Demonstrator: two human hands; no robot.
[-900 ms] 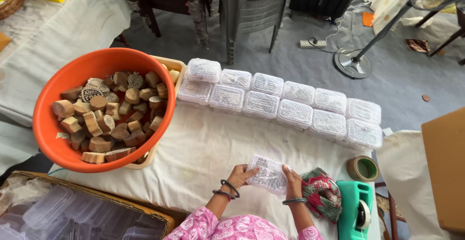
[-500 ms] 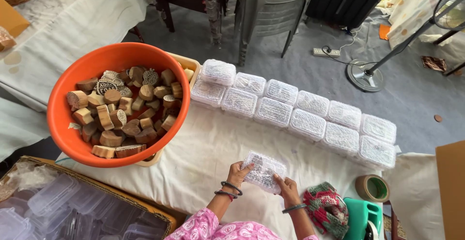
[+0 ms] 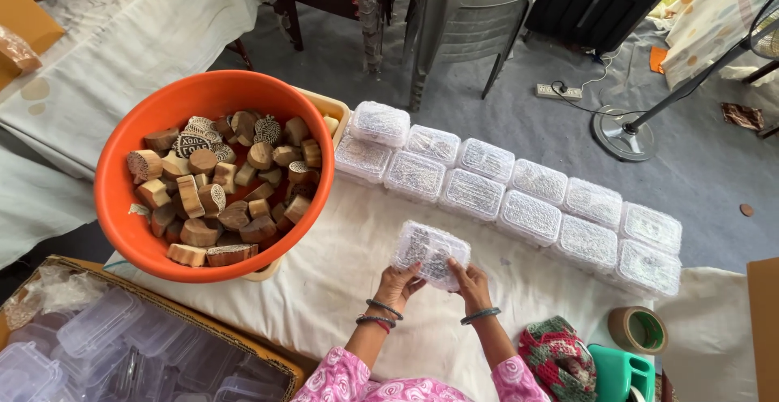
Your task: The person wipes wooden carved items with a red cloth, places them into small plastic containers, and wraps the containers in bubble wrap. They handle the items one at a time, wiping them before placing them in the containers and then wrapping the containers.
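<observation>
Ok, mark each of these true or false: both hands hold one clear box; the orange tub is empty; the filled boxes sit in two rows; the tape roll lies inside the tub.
1. Both the left hand and right hand hold one clear plastic box. True.
2. The orange tub is empty. False: it holds wooden blocks.
3. The filled boxes sit in two rows on the white cloth. True.
4. The tape roll lies inside the tub. False: it lies on the cloth, to the right.

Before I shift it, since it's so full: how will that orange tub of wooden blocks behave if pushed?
The orange tub is probably heavy, heaped with wooden blocks. It sits on a cream crate and overhangs it, so it may tip.
</observation>
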